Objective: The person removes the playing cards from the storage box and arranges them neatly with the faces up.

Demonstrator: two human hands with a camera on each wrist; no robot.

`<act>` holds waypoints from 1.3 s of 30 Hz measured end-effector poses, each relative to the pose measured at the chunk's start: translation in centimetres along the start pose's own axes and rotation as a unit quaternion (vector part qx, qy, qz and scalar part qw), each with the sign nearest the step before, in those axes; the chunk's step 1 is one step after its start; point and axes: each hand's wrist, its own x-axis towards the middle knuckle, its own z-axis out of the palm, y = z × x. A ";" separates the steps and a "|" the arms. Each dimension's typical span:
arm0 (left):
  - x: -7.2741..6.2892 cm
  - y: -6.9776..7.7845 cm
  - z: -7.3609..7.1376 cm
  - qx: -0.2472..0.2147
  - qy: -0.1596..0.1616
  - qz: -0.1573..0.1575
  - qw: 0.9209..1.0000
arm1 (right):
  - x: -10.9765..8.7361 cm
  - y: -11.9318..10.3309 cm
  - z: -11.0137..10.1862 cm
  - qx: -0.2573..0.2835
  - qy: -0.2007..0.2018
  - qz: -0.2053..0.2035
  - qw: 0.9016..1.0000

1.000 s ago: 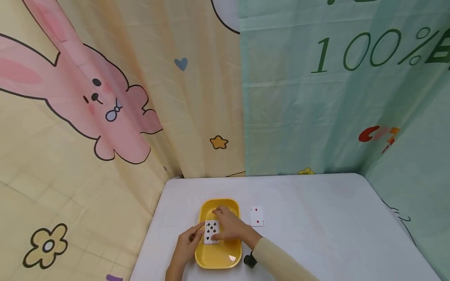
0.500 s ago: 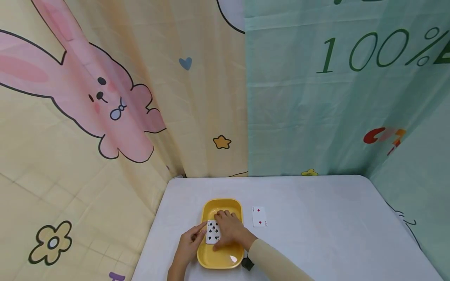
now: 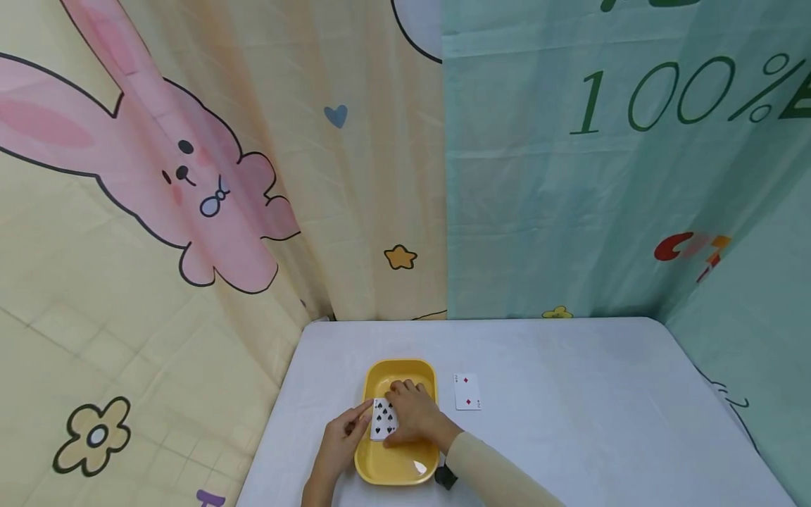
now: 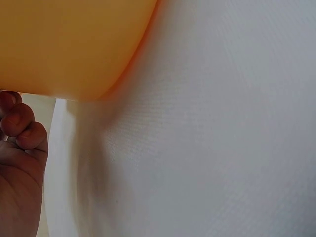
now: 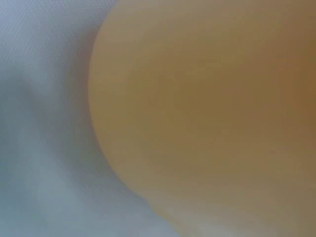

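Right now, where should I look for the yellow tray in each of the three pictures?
Head: the yellow tray is at the lower centre, under both hands.
Left wrist: upper left corner, cut off.
Right wrist: apparently the blurred orange-brown shape filling the centre and right.
Shared landmark: the white tabletop.

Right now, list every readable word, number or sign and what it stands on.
"100%": green curtain.
Cut off, unreadable: the character after it and lettering above.
Diamonds card, spades card: suit pips show; corner marks too small to read.
Purple mark on beige curtain: cut off, perhaps not lettering.
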 end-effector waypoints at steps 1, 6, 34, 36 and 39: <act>0.0 0.0 0.1 -0.001 -0.001 -0.001 1.000 | 0.0 0.0 0.0 0.000 0.000 0.001 1.000; 0.0 -0.1 0.1 0.000 -0.003 -0.002 1.000 | -0.2 0.0 -0.2 0.000 0.007 -0.003 1.000; 0.0 -0.2 0.2 -0.001 0.021 0.024 0.999 | -4.1 5.8 -5.7 0.028 0.082 0.011 0.996; 0.0 -0.2 0.1 -0.002 0.019 0.025 0.999 | -4.5 6.6 -5.9 0.036 0.086 0.024 0.995; 0.0 -0.1 0.2 0.000 0.020 0.023 1.000 | -5.1 8.0 -6.2 0.052 0.094 0.040 0.993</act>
